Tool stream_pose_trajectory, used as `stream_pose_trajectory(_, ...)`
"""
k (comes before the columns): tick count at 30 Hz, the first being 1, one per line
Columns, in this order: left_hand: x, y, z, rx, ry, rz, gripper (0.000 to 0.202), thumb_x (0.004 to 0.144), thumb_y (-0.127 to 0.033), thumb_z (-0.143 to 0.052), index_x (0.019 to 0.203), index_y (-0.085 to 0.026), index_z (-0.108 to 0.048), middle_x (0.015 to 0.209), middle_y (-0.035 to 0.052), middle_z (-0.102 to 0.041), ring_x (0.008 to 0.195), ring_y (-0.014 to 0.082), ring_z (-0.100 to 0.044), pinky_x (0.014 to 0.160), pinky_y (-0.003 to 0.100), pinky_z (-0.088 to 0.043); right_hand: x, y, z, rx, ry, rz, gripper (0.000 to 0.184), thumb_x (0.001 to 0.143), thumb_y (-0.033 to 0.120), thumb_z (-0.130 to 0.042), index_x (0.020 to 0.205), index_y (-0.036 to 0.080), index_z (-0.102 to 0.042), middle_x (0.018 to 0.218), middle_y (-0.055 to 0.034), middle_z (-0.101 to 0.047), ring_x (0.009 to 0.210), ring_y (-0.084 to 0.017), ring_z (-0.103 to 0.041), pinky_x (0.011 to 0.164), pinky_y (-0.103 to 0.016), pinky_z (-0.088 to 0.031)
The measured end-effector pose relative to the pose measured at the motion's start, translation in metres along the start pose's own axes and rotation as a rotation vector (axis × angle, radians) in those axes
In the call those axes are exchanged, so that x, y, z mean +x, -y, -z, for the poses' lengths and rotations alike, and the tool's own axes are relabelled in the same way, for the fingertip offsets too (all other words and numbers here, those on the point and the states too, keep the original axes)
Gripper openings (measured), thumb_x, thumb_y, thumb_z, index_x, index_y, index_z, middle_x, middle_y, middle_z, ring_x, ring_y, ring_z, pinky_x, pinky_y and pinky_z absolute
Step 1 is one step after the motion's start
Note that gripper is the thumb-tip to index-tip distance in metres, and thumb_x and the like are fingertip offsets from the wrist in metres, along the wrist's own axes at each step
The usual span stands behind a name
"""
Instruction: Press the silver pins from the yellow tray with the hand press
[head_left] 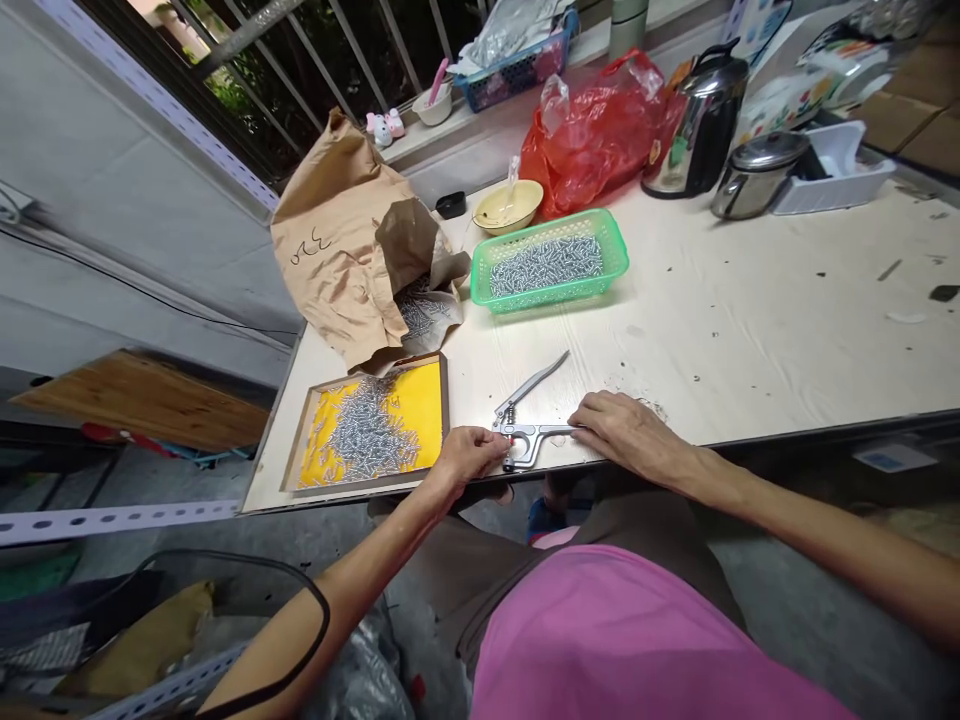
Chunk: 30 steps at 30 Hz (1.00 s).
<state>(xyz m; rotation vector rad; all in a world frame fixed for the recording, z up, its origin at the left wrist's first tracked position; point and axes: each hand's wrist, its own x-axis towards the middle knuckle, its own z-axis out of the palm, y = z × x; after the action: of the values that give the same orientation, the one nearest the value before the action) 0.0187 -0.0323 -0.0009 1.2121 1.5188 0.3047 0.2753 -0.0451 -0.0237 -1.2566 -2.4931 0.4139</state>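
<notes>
A pair of silver press pliers [534, 430] lies at the table's front edge, its upper handle raised and a spring near the jaw. My right hand [630, 432] rests on the table with its fingers closed over the end of the lower handle. Fingertips pinched, my left hand [471, 455] is at the jaw end, beside a small red spot; whatever the fingers hold is too small to make out. Left of it, a shallow tray [429, 400] with a yellow bottom carries a heap of small metal pins [367, 430].
Behind the pliers stands a green plastic basket [547, 298] of similar metal pieces. An opened brown paper bag [337, 250] spills more beside it. Farther back are a yellow bowl [517, 205], a red plastic bag [592, 140], a kettle [697, 125] and a steel pot [754, 180].
</notes>
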Motion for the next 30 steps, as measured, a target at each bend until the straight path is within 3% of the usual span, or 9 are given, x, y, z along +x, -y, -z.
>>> stream_pose_trajectory(14,0.004,-0.004,0.003,0.264,-0.028,0.042,0.04,0.066,-0.052,-0.065,0.054,-0.014,-0.058,0.04,-0.004,-0.042,0.039,0.006,-0.034,0.043,0.021,-0.022,-0.006,0.001,-0.011,-0.06,-0.042,-0.006,0.02,0.094,0.02,-0.043,0.094,0.016,-0.063,0.087,-0.0067,-0.058,0.083,-0.019,-0.048,0.073,-0.031,-0.036)
stream_pose_trajectory(21,0.004,-0.007,0.0,0.186,0.11,0.112,0.039,0.066,-0.048,-0.064,0.05,-0.017,-0.047,0.04,-0.0077,-0.033,0.038,0.0039,-0.025,0.04,0.022,-0.019,-0.007,0.0,-0.015,-0.052,-0.07,0.002,0.017,0.092,0.015,-0.045,0.093,0.017,-0.063,0.086,-0.0066,-0.059,0.082,-0.019,-0.049,0.072,-0.031,-0.036)
stream_pose_trajectory(25,0.001,-0.009,-0.002,0.186,0.057,0.172,0.04,0.063,-0.048,-0.068,0.052,-0.016,-0.048,0.042,-0.0074,-0.037,0.037,0.0037,-0.027,0.039,0.021,-0.019,-0.009,0.001,-0.017,-0.074,-0.068,-0.01,0.016,0.091,0.015,-0.046,0.091,0.018,-0.062,0.086,-0.0065,-0.059,0.083,-0.02,-0.05,0.072,-0.032,-0.037)
stream_pose_trajectory(28,-0.001,-0.01,-0.004,0.169,0.035,0.197,0.039,0.064,-0.048,-0.069,0.053,-0.016,-0.049,0.044,-0.0063,-0.041,0.038,0.0042,-0.031,0.038,0.021,-0.019,-0.009,0.0,-0.011,-0.035,-0.041,-0.006,0.015,0.091,0.022,-0.048,0.096,0.018,-0.061,0.095,-0.0088,-0.06,0.087,-0.02,-0.052,0.075,-0.033,-0.041)
stream_pose_trajectory(30,-0.002,-0.01,-0.005,0.15,0.034,0.2,0.038,0.064,-0.047,-0.069,0.055,-0.016,-0.05,0.044,-0.0066,-0.041,0.038,0.0041,-0.032,0.038,0.02,-0.019,-0.005,-0.004,-0.005,-0.023,-0.035,0.002,0.028,0.089,0.033,-0.054,0.112,0.018,-0.057,0.117,-0.0139,-0.055,0.103,-0.024,-0.051,0.082,-0.037,-0.042)
